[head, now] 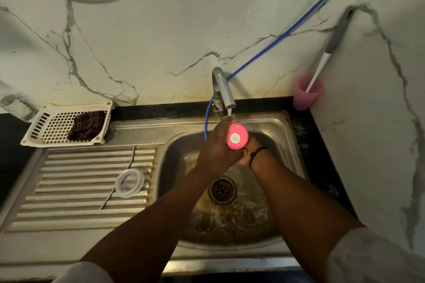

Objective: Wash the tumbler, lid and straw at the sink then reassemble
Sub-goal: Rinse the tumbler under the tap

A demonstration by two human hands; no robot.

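The pink tumbler (236,136) is held under the running tap (224,92), its base turned toward me. My left hand (216,147) grips its side. My right hand (247,153) is mostly hidden below and behind the tumbler, so how it holds the tumbler does not show. A clear round lid (129,182) lies on the ribbed draining board (69,190). A thin metal straw (119,179) lies slanted across the board, passing under the lid.
The steel sink (282,131) has a drain (222,190) at the middle. A white basket (48,126) with a dark cloth sits at the back left. A pink cup (307,93) with a brush stands in the right corner. A blue hose (287,32) runs to the tap.
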